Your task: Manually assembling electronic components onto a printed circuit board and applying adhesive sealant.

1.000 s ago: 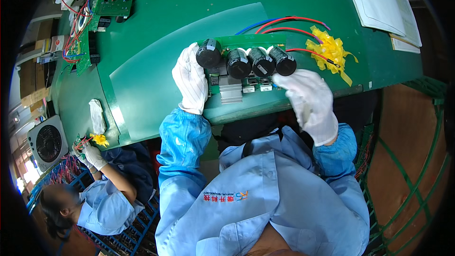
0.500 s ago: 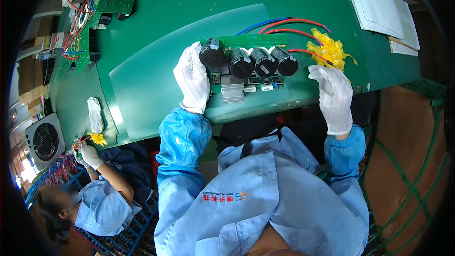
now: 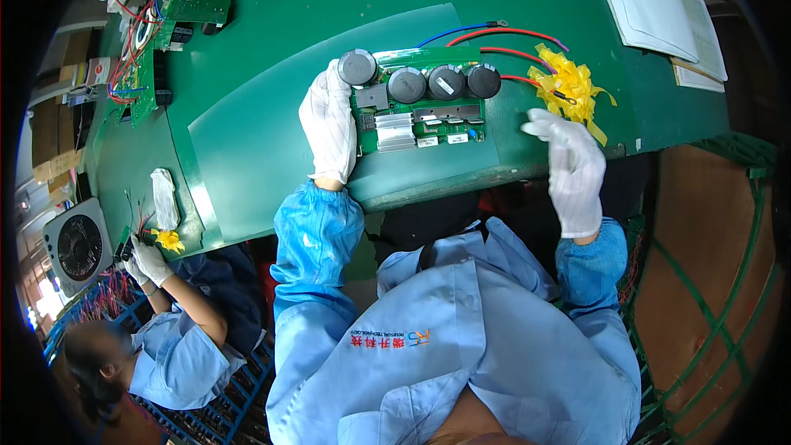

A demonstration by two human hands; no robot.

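Observation:
A green circuit board (image 3: 416,110) stands above the mat with its component side turned toward me. It carries several black round capacitors (image 3: 446,82), a silver heatsink (image 3: 395,132) and small white parts along its lower edge. My left hand (image 3: 329,128), in a white striped glove, is closed on the board's left edge; its fingertips are partly hidden behind the board. Red wires (image 3: 504,51) and a blue wire (image 3: 449,35) trail from the board's far side. To the right, my gloved right hand (image 3: 573,161) hovers with loosely bent fingers, apart from the board and holding nothing visible.
A bundle of yellow strips (image 3: 577,86) lies beyond my right hand. Papers (image 3: 647,4) rest at the far right. More wired boards (image 3: 202,0) sit at the far left. A co-worker (image 3: 177,354) handles a part at lower left, near a fan (image 3: 78,245).
The board has tilted, so its capacitors' tops and lower parts now face me more. My right hand has shifted slightly left and its fingers have loosened. The co-worker's hands moved a little.

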